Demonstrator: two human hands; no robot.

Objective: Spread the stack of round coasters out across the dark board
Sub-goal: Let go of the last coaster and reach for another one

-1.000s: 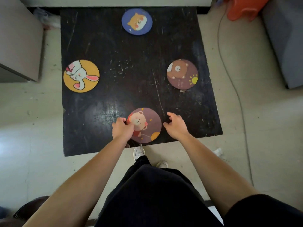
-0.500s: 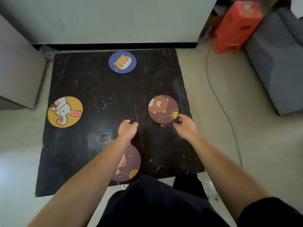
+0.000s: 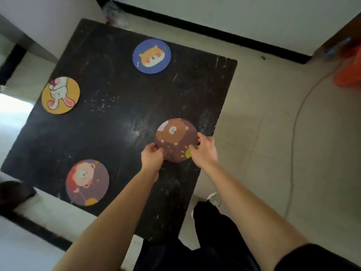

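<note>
On the dark board [image 3: 121, 114] lie several round coasters, spread apart. A brown bear coaster [image 3: 175, 138] sits near the board's right edge. My left hand [image 3: 152, 156] pinches its near-left rim and my right hand [image 3: 204, 150] grips its right rim. A blue coaster with an orange dog [image 3: 151, 56] lies at the far side. At the left edge rests a yellow rabbit coaster [image 3: 61, 95]. The purple bear coaster [image 3: 87, 182] lies near the front-left edge, untouched.
The board lies on a pale tiled floor. A grey cabinet [image 3: 35, 20] stands at the far left, a wall with a black skirting [image 3: 214, 32] behind. An orange stool [image 3: 349, 69] and a thin cable [image 3: 295, 122] are on the right. My shoe [image 3: 214, 198] shows by the board's near corner.
My hands left the purple bear coaster, reached across to the right, and both now hold the brown bear coaster. The view has swung and tilted to the right.
</note>
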